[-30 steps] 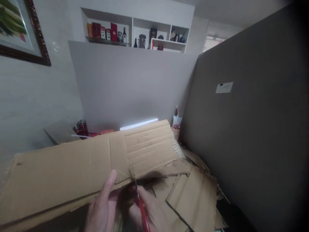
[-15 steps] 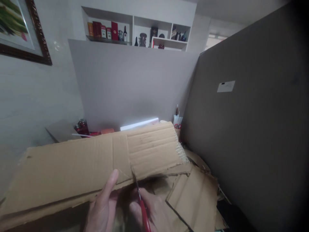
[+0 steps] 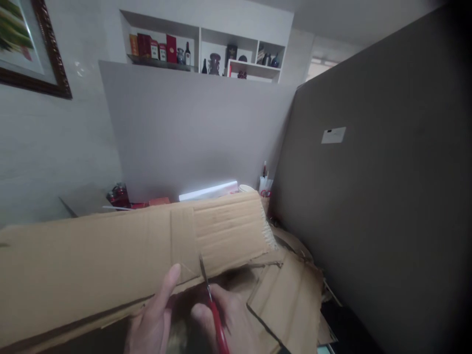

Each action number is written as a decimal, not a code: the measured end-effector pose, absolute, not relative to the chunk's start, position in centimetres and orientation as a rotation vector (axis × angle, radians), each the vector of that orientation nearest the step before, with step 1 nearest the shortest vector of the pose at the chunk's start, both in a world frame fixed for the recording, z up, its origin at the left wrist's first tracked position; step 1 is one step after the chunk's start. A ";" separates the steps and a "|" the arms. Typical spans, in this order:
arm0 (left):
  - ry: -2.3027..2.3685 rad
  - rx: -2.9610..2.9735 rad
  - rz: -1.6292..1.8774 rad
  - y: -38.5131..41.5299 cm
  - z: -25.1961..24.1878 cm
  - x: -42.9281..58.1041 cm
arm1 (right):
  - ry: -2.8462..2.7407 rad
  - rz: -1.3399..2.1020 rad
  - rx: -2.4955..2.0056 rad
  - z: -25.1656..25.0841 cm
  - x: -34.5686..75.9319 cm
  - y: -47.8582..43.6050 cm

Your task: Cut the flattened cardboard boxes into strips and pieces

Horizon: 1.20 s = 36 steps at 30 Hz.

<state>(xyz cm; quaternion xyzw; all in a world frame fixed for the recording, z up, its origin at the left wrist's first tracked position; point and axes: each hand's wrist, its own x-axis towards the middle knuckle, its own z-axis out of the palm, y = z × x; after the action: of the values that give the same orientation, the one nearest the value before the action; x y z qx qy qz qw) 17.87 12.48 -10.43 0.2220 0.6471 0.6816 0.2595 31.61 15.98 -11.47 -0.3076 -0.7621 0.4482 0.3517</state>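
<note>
A long brown cardboard piece (image 3: 110, 255) stretches across the lower view, its right end ribbed and torn. Around its near edge my left hand (image 3: 157, 309) is closed, thumb on top and the other fingers hidden underneath. My right hand (image 3: 230, 317) grips red-handled scissors (image 3: 217, 324). One dark blade lies over the cardboard at the near edge, beside a vertical crease; the other blade is not visible.
More cardboard pieces (image 3: 285, 300) lie at the lower right. Behind the cardboard are a bright white bar (image 3: 208, 191) and a holder with pens and red-handled scissors (image 3: 265, 189). A grey partition (image 3: 199, 128) and a dark panel (image 3: 368, 196) rise close behind and at right.
The view has shifted slightly, and the cardboard now reaches further past the left edge. The scissors stay at nearly the same spot on the cardboard, with both hands keeping their grips.
</note>
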 end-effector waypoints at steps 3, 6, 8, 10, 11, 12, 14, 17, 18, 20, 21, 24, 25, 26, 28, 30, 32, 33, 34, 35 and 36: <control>1.892 0.715 1.664 11.7 -12.2 16.5 | -1.966 1.070 -0.842 -12.3 31.4 15.8; 1.975 1.248 1.533 11.3 -15.3 14.3 | -1.977 0.928 -0.932 -13.5 31.1 15.8; 1.962 1.421 1.486 11.4 -17.0 13.4 | -2.022 0.902 -0.961 -14.0 31.0 15.9; 1.930 1.338 1.536 11.6 -17.4 13.5 | -2.049 0.953 -0.974 -14.1 31.0 16.0; 1.898 1.216 1.585 11.8 -17.1 13.9 | -2.041 0.986 -0.978 -14.1 31.0 16.1; 1.860 1.073 1.634 11.9 -16.5 14.6 | -2.022 1.012 -0.974 -14.1 31.0 16.1; 1.783 0.825 1.694 12.2 -14.9 16.0 | -1.983 1.044 -0.957 -13.9 31.1 16.1; 1.714 0.677 1.710 12.5 -12.7 18.0 | -1.940 1.060 -0.997 -13.5 31.2 15.9; 1.680 0.640 1.712 12.6 -12.2 18.4 | -1.927 1.073 -1.012 -13.4 31.4 15.8; 1.628 0.563 1.703 12.8 -11.6 18.8 | -1.912 1.107 -1.010 -13.3 31.6 15.7; 1.614 0.531 1.687 12.9 -11.5 18.8 | -1.909 1.126 -0.991 -13.3 31.7 15.6; 1.583 0.428 1.668 13.2 -11.4 18.7 | -1.874 1.198 -0.914 -13.2 31.9 15.6; 1.551 0.410 1.691 13.3 -11.4 18.7 | -1.851 1.221 -0.897 -13.1 31.9 15.7; 1.511 0.397 1.721 13.4 -11.4 18.7 | -1.828 1.241 -0.886 -12.8 31.9 15.7; 1.447 0.389 1.760 13.4 -11.3 18.8 | -1.803 1.274 -0.880 -12.2 32.0 15.7; 1.449 0.421 1.745 13.4 -11.0 19.0 | -1.791 1.317 -0.886 -11.2 32.3 15.6; 1.480 0.483 1.717 13.2 -10.8 19.1 | -1.765 1.359 -0.865 -10.2 32.8 15.5; 1.487 0.529 1.712 13.0 -10.8 19.0 | -1.753 1.359 -0.849 -9.8 33.0 15.4; 1.486 0.568 1.705 12.8 -10.9 18.9 | -1.742 1.345 -0.830 -9.6 33.1 15.3; 1.492 0.608 1.700 12.5 -11.1 18.6 | -1.735 1.320 -0.802 -9.5 33.2 15.2; 1.520 0.666 1.692 12.3 -11.4 18.3 | -1.733 1.289 -0.769 -9.6 33.2 15.2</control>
<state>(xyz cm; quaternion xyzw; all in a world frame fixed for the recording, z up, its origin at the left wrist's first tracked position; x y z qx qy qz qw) 18.30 12.27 -11.39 0.2603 0.5944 0.6613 0.3763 33.15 15.20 -9.63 -0.3058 -0.6887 0.5122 0.4120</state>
